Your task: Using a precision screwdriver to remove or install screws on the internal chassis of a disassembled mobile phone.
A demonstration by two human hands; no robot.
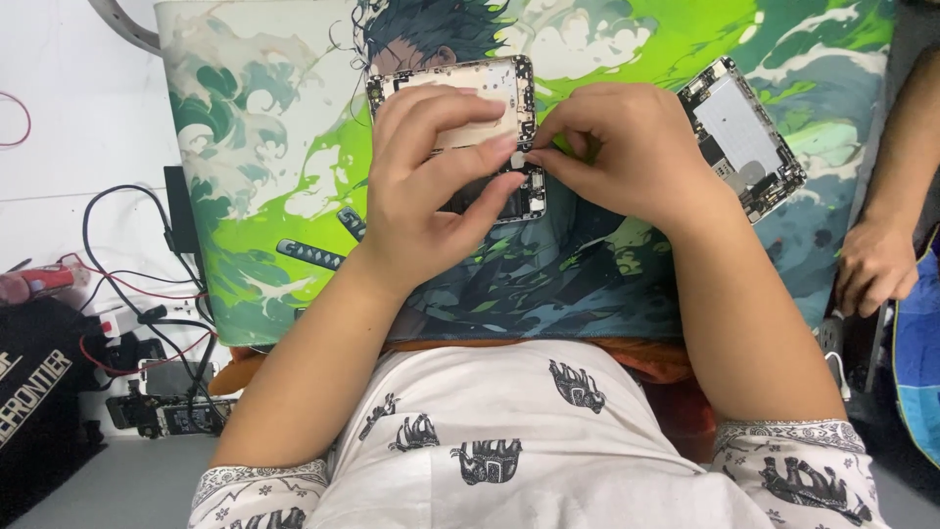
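- The left hand (431,176) lies over an opened phone (470,98) on the green printed mat (264,176), its fingers spread across the pale inner plate and the thumb pressing near the phone's lower end.
- The right hand (627,157) sits just beside it, fingertips (540,157) pinched narrow at the phone's right edge; whatever they grip is too small to make out.
- A second opened phone (744,137) lies tilted on the mat, near the right hand but not touching it.
- Another person's hand (874,264) rests at the mat's right edge.
- Tangled cables (137,284) lie left of the mat.
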